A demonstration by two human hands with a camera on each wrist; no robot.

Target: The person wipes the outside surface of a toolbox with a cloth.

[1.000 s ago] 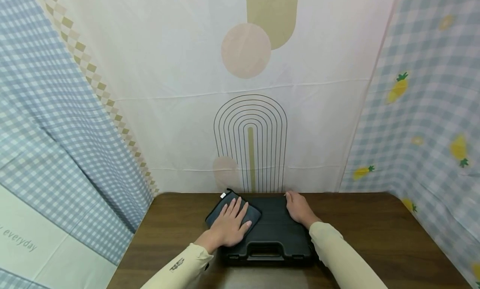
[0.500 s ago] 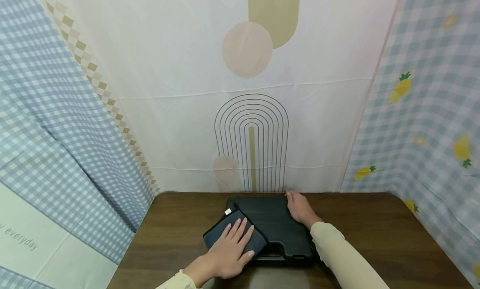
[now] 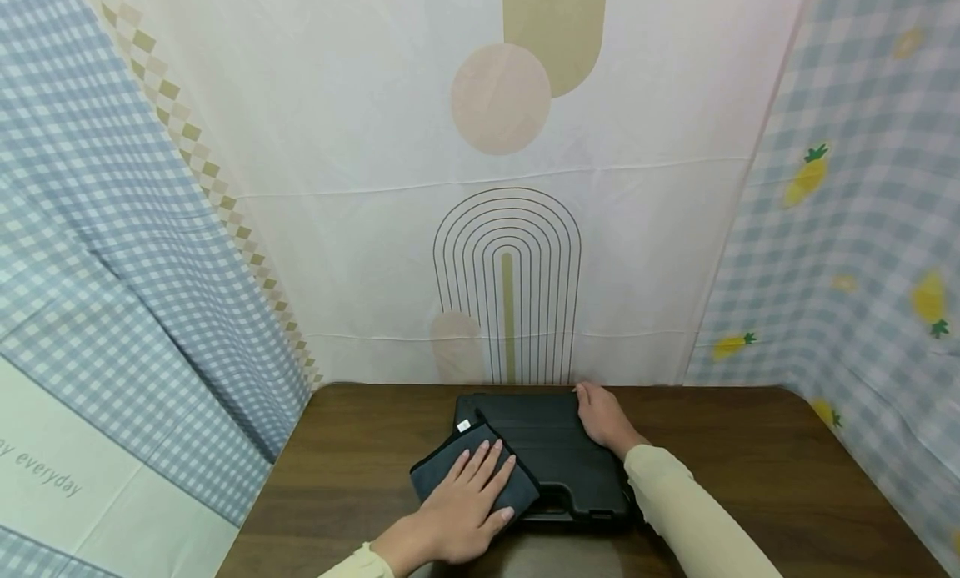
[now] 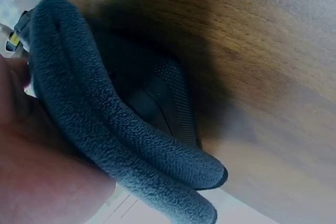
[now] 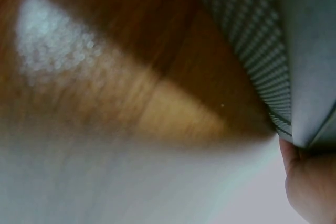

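The cloth point(image 3: 437, 476) lies beneath the left hand point(image 3: 457, 515), over the near left corner of the case point(image 3: 536, 444). It looks light, soft and floppy; the left wrist view shows plush pile, two layers and a dark trim at the ends. It should slide easily under a flat palm and take no harm from pinching; a free edge or the tag point(image 3: 463, 426) end seems the best hold. The case looks stiff and probably has some weight, with smooth faces that may slip and a textured side that should grip better. The handle point(image 3: 553, 496), partly covered by the cloth just right of the left hand, would suit lifting.

The left hand is spread flat on the cloth, fingers straight and pointing away from the person. The right hand point(image 3: 602, 421) grips the case's far right corner; its fingertips are partly hidden.

The case lies flat on the worktop point(image 3: 352, 465), handle side towards the person, its long axis apparently running crosswise between the hands. The cloth sits askew to it, tag end beyond the left fingertips; its long axis cannot be told.
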